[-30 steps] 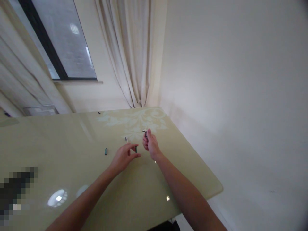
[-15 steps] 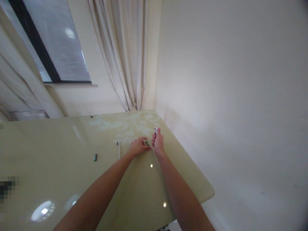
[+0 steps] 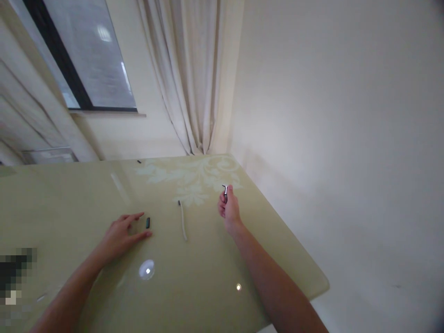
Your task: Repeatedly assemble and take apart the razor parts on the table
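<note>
My right hand (image 3: 229, 207) is closed around a small shiny metal object (image 3: 225, 190); a thin bent lever sticks out at its top, beside my upright thumb. Most of that object is hidden by the fingers, so I cannot tell its kind. Over on the left, my left hand (image 3: 125, 231) is open, thumb and forefinger spread on either side of a small dark green block (image 3: 148, 223) on the table, apart from it. Between the two hands lies a thin pale stick with a dark tip (image 3: 182, 222), like a slim brush.
The glossy yellowish table (image 3: 208, 286) reflects the lights and ends at a rounded right corner. A tiny dark piece (image 3: 139, 162) lies near its far edge. At the left, a dark pixelated patch (image 3: 14, 273) covers something. Curtains (image 3: 197, 83) and a wall stand behind.
My left hand has moved left, away from my right hand, to the dark green block. A second small dark piece by its fingers is no longer visible. My right hand keeps its hold.
</note>
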Tool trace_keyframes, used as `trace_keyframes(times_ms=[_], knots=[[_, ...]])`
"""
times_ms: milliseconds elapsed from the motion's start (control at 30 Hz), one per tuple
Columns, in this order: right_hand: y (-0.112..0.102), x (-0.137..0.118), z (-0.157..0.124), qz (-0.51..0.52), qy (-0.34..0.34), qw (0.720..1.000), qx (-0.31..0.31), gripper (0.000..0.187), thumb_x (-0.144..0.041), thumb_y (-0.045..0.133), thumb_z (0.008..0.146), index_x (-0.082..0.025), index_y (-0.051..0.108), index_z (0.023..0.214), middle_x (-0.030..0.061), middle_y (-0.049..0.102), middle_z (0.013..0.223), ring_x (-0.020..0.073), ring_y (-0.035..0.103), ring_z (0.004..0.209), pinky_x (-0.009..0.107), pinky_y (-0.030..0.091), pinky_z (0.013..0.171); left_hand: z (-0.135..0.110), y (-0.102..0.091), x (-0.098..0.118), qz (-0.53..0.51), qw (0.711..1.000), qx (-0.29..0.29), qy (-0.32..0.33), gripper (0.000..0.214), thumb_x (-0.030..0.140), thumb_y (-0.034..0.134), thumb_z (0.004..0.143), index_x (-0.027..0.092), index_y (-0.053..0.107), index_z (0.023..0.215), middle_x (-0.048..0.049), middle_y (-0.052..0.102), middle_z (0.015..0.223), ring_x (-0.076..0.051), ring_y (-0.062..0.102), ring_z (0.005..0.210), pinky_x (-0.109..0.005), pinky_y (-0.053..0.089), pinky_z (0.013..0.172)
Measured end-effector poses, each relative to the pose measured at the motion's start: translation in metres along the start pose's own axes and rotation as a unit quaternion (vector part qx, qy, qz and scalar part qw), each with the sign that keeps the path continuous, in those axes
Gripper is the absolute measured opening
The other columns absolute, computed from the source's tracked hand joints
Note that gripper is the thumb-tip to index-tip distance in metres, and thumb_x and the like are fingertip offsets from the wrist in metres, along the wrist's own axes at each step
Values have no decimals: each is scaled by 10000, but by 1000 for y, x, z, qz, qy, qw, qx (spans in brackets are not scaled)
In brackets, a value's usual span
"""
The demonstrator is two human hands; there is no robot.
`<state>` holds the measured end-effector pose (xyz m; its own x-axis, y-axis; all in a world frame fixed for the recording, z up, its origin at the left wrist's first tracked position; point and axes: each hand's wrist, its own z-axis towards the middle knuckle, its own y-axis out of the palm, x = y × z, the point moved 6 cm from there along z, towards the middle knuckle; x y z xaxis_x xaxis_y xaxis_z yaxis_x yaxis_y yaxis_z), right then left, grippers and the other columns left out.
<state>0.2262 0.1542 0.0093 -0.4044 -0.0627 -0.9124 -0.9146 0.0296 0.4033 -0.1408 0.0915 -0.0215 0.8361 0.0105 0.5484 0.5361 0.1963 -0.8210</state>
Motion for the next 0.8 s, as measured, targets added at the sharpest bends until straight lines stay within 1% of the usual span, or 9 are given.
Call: trace_keyframes(times_ms=[100,167,267,333,400,500,567,667,800], knots=[[9,1,-10,-15,1,999,-34,681,-878,527,796,-226,392,653,-109,255,497,53,183,389,198,112,360,-1,5,-2,-21,999,-26,7,668,655,724,697,202,756,1186,-124,690,1102,-300,669,939,-426,543,890],[13,3,-15,-33,0,998,-49,671,-859,570,785,-225,396,650,-108,265,498,49,192,390,201,113,363,1,6,5,-29,999,-24,18,535,625,695,748,222,786,1089,-107,690,1077,-289,658,940,-411,537,880],[22,10,-21,-69,4,995,-76,641,-786,697,742,-223,408,646,-111,289,502,42,197,396,207,120,369,-1,4,22,-40,999,-2,34,467,603,708,753,220,793,1005,-95,690,1034,-273,637,905,-399,526,851],[30,16,-28,-100,6,989,-105,583,-709,767,727,-211,471,661,-116,305,486,41,196,395,214,120,372,-8,0,44,-72,996,27,54,459,605,745,730,217,782,972,-84,685,997,-253,615,863,-364,522,790],[41,21,-37,-120,20,982,-147,498,-630,805,734,-189,574,715,-118,324,472,44,203,393,222,120,377,-20,-2,75,-132,985,56,92,465,601,742,774,229,763,1053,-72,669,999,-225,584,820,-314,504,690],[56,28,-56,-109,61,965,-229,409,-529,832,749,-162,698,869,-114,365,499,45,219,408,225,129,396,-41,-1,123,-198,964,77,162,416,556,774,807,253,747,1090,-39,641,914,-199,563,795,-308,502,734],[63,30,-66,-87,82,955,-270,385,-474,854,742,-161,726,926,-111,386,518,42,222,418,225,131,408,-51,2,144,-228,952,81,190,379,527,776,830,258,744,1095,-30,630,885,-191,564,790,-306,497,750],[67,31,-74,-61,105,947,-297,346,-433,872,729,-168,724,894,-99,431,538,39,229,419,231,126,414,-59,6,154,-253,942,78,205,346,495,773,850,262,746,1104,-28,627,875,-183,564,782,-298,491,741],[68,34,-77,-44,131,939,-315,354,-444,878,707,-174,677,817,-93,445,554,38,227,425,232,140,426,-60,12,149,-269,943,52,191,334,481,771,854,265,751,1107,-35,629,879,-186,561,791,-303,489,746]])
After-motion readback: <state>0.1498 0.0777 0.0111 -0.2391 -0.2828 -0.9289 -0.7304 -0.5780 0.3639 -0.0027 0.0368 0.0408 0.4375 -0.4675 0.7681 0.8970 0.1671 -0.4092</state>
